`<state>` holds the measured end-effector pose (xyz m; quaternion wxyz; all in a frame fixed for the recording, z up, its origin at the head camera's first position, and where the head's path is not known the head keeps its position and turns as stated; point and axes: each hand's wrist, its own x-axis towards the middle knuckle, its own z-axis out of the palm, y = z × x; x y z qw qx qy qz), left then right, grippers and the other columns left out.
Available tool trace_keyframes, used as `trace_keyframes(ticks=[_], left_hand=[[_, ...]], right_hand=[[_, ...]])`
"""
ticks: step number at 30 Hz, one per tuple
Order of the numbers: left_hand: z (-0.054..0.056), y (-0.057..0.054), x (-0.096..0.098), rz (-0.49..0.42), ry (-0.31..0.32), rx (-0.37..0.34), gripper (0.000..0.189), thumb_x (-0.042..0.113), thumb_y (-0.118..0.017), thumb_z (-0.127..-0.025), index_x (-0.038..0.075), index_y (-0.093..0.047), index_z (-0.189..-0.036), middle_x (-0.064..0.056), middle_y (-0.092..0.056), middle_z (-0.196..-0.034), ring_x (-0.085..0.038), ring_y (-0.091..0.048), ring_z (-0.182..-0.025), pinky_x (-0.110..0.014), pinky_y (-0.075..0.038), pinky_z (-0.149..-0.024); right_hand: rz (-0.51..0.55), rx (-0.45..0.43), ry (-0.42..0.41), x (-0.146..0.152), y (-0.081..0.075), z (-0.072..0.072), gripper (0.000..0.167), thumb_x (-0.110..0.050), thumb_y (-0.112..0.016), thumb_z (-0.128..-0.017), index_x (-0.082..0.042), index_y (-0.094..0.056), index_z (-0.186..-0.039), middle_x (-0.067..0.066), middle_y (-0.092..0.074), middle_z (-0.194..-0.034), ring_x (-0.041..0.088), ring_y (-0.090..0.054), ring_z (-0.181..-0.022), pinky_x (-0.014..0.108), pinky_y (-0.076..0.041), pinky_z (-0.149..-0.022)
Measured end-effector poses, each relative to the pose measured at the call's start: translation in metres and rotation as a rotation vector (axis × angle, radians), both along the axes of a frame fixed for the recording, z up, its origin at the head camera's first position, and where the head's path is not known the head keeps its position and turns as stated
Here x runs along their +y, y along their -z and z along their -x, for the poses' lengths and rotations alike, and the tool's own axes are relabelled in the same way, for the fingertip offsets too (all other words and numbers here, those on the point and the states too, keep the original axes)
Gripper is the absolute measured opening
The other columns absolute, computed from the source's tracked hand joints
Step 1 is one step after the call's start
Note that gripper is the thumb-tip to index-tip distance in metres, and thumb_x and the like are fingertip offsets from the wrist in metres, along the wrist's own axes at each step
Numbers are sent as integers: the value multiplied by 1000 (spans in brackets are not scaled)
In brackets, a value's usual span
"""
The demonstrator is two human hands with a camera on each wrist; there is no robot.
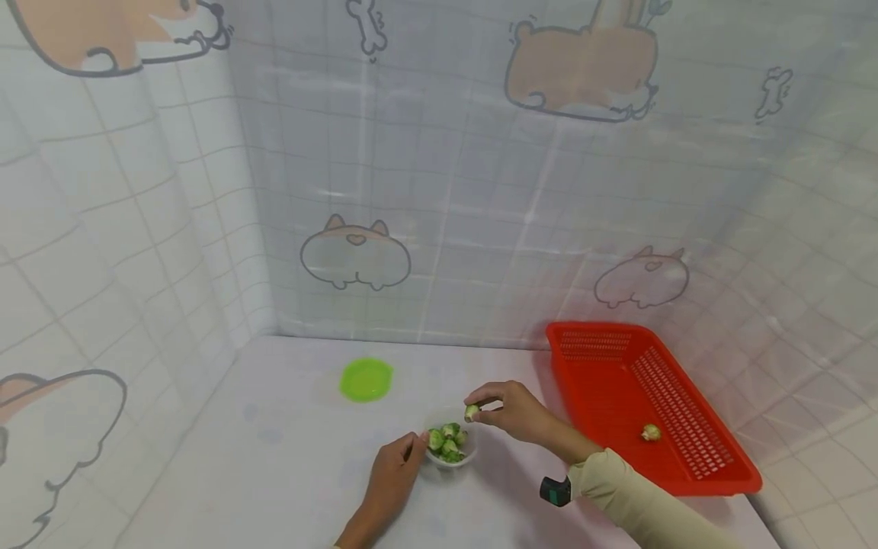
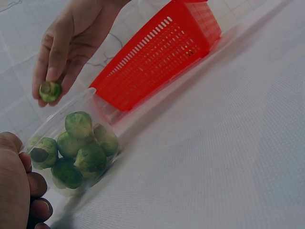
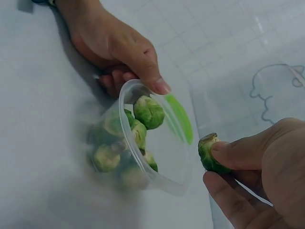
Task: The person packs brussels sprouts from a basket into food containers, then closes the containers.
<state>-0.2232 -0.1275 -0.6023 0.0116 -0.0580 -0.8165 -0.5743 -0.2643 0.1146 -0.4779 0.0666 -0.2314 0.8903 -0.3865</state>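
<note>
A clear plastic tub (image 3: 125, 107) with several Brussels sprouts (image 2: 90, 157) in it stands on the white table. My left hand (image 1: 396, 471) grips the tub's rim, its thumb over the edge in the right wrist view. Just above the far right side of the rim, my right hand (image 1: 516, 412) pinches one Brussels sprout (image 3: 211, 152) between thumb and fingers. Another Brussels sprout (image 1: 651, 433) lies alone inside the red plastic basket (image 1: 590, 381), to the right of my right hand.
A bright green round lid (image 1: 366, 380) lies on the white table (image 1: 295, 442), behind and left of the tub. Sheeting printed with cartoon dogs (image 1: 355, 255) hangs at the back and both sides. The red basket stands along the table's right side.
</note>
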Motion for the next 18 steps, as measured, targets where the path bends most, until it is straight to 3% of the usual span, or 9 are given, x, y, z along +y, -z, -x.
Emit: trace_keyframes(ticks=[8,15,18], left_hand=[[0,-1,-1,-7,5,24,52,59,-50,-100,17,-49,-69,7,-41,-58,-6,-38,-53,-22,-34,-49],[0,-3,-1,3,1,43,50,54,-51,-102,17,-48,-68,7,-39,-58,-5,-36,-52,-22,-33,-49],[0,-2,-1,1,-4,55,50,52,-52,-102,17,-47,-67,8,-38,-57,-4,-35,-51,-22,-32,-48]], right_hand=[[13,19,-53,-17,12,7,25,-9,-79,-87,-19,-76,-110,-5,-74,-107,11,-67,-100,48,-53,-93],[-39,6,-62,-26,21,9,25,-9,-79,-87,-11,-75,-112,-5,-73,-109,8,-67,-101,27,-55,-88],[-42,0,-70,-30,21,9,25,-7,-78,-88,-8,-75,-112,-3,-73,-109,9,-67,-101,25,-55,-87]])
